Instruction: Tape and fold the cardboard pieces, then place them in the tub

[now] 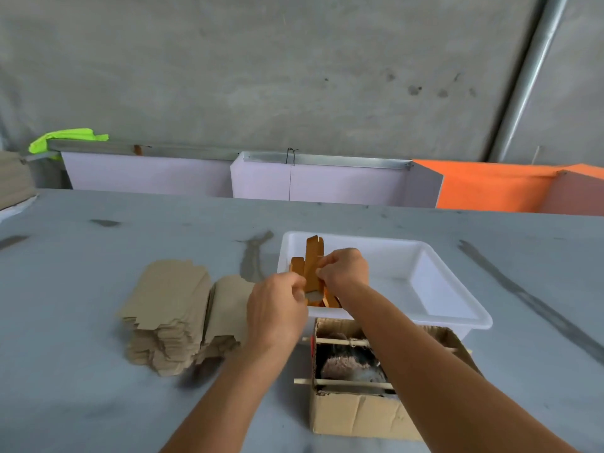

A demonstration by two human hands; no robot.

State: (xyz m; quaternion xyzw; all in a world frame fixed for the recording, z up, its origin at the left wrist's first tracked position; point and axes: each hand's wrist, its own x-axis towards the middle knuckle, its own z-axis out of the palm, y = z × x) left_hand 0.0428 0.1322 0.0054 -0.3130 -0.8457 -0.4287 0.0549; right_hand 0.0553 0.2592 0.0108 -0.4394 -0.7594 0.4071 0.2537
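Both hands pinch an orange-brown cardboard piece upright over the white tub — left hand, right hand. Flat cardboard stack left on the counter — open box nearest.

Grey table: cardboard stack L, white tub, open box nr front.

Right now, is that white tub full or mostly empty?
Mostly empty: the white tub shows bare floor; only a few cardboard pieces lie at its left end.
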